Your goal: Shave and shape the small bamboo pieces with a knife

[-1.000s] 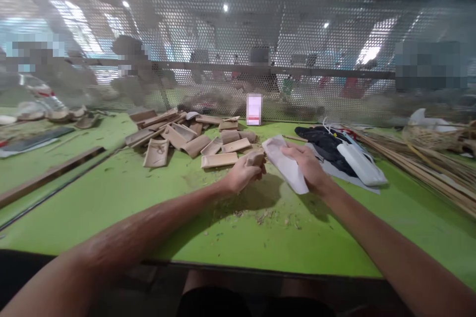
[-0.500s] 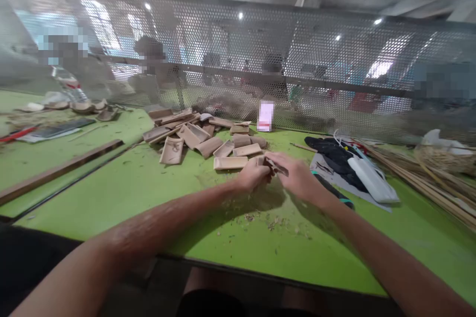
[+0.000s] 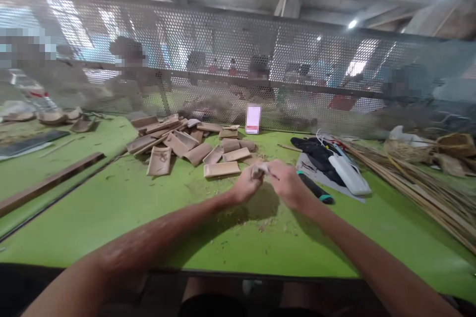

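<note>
Over the middle of the green table (image 3: 148,228), my two hands meet. My left hand (image 3: 245,185) is closed round a small bamboo piece (image 3: 257,171), mostly covered by the fingers. Closed at its right end is my right hand (image 3: 288,183), fingertips pinched together; what they grip is hidden and blurred. Just beyond my left hand lies a trough-shaped split bamboo piece (image 3: 222,170). Behind it spreads a heap of similar split bamboo pieces (image 3: 178,144). Shavings (image 3: 266,225) are scattered on the table below my hands.
To the right lie a black and teal handle (image 3: 316,189), a dark cloth (image 3: 316,153), a white power-bank-like block (image 3: 349,173) and long bamboo strips (image 3: 409,185). A wooden bar (image 3: 52,183) is at left. A lit phone (image 3: 253,119) leans on the mesh screen (image 3: 208,59).
The view has swung a little to the right. My right hand has gone from flatter, extended fingers with a dark flat thing under them to a tighter pinch; the left keeps its grip.
</note>
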A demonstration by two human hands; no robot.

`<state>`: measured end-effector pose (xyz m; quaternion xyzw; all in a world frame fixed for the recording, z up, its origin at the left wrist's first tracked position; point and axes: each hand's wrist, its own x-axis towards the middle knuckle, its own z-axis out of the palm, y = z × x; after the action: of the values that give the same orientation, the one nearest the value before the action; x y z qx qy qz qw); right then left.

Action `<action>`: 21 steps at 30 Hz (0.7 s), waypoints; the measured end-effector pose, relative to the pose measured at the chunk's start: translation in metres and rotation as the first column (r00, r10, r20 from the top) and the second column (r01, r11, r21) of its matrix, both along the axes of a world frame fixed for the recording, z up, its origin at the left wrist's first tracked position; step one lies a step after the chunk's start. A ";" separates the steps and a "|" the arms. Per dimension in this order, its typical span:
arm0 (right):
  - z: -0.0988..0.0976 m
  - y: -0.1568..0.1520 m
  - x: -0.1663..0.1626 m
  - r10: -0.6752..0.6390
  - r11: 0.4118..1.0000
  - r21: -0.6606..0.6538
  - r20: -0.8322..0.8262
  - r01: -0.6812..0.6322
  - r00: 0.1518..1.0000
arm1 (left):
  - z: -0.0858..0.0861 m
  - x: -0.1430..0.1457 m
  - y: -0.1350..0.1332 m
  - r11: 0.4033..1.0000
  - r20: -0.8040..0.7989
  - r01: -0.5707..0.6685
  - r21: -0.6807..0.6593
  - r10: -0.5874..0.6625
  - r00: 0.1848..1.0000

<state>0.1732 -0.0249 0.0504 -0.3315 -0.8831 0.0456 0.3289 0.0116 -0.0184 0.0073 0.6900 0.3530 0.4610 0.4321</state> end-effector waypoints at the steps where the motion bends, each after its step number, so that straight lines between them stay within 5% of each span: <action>1: -0.001 -0.001 0.000 0.023 1.000 0.006 -0.006 -0.023 1.000 | -0.001 0.000 0.000 1.000 0.006 0.015 0.021 -0.015 1.000; 12: 0.001 -0.009 0.012 0.101 0.994 -0.036 -0.072 -0.103 0.992 | -0.003 0.000 0.004 0.991 0.001 0.121 -0.062 -0.121 0.993; 21: 0.007 -0.017 0.009 0.184 0.970 -0.138 -0.105 -0.198 0.977 | -0.004 -0.005 0.003 0.968 -0.043 0.250 0.037 -0.248 0.968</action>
<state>0.1823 -0.0416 0.0577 -0.2659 -0.8892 0.1575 0.3374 0.0068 -0.0155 0.0033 0.7465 0.2618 0.3973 0.4651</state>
